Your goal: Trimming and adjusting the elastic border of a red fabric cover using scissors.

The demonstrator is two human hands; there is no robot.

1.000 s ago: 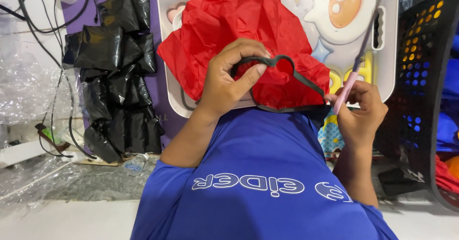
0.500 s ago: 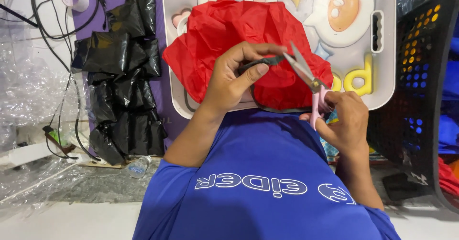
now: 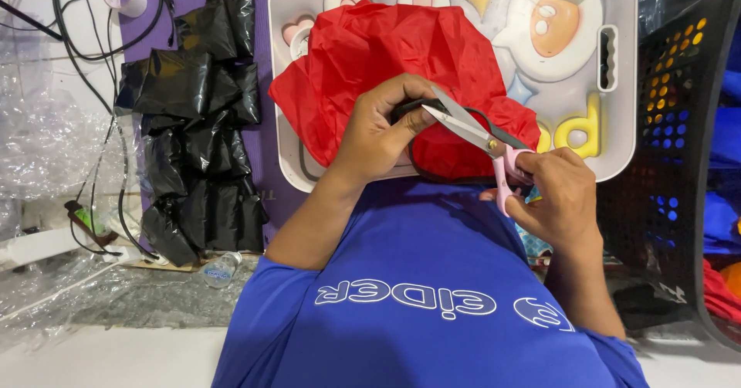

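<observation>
A blue shirt (image 3: 432, 303) with white lettering fills the lower middle; a white tray (image 3: 617, 125) with raised cartoon shapes lies beyond it. Over the tray's near left corner spreads the red fabric (image 3: 370, 56), bound with a black strap (image 3: 421, 164). Black plastic packages (image 3: 197, 125) lie stacked off the tray's left edge on a purple mat (image 3: 266, 71); a black perforated crate (image 3: 679, 125) stands right. The left hand (image 3: 378, 137) pinches strap and fabric taut. The right hand (image 3: 559, 195) clasps pink-handled scissors (image 3: 478, 133), blades parted at the strap: trimming seems underway, and the next snip would need a steady blade line.
</observation>
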